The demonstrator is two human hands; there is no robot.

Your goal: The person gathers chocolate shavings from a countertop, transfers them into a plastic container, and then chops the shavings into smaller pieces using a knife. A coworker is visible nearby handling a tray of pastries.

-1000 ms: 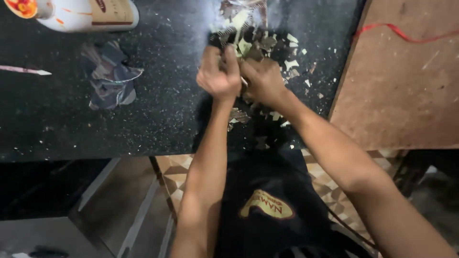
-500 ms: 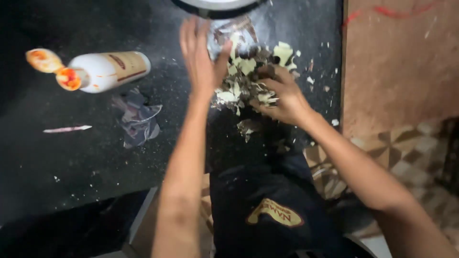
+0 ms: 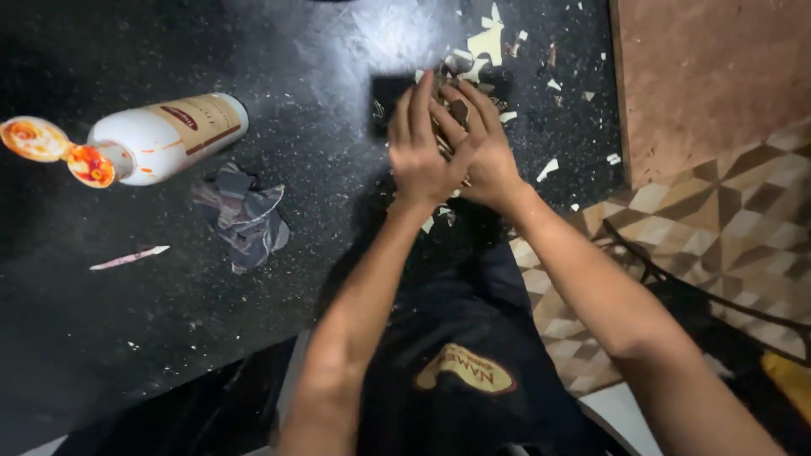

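With my left hand (image 3: 420,152) and right hand (image 3: 481,148) pressed flat together on dry peels (image 3: 446,127), loosening them risks scattering peels toward 12 o'clock across the tabletop (image 3: 211,312).

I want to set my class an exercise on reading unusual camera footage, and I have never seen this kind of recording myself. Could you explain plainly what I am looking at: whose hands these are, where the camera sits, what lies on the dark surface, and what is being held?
There is no machine here. The camera is worn on a person's head and looks down, so both bare arms reach up into the picture from below. The left hand and right hand are pressed together over a black speckled counter, with small pale and brown scraps between and around them; what the scraps are cannot be told. To the left lie a white bottle on its side with an orange cap, a crumpled grey cloth, and a thin pale stick-like thing. A brown board stands at the right, above a patterned floor.
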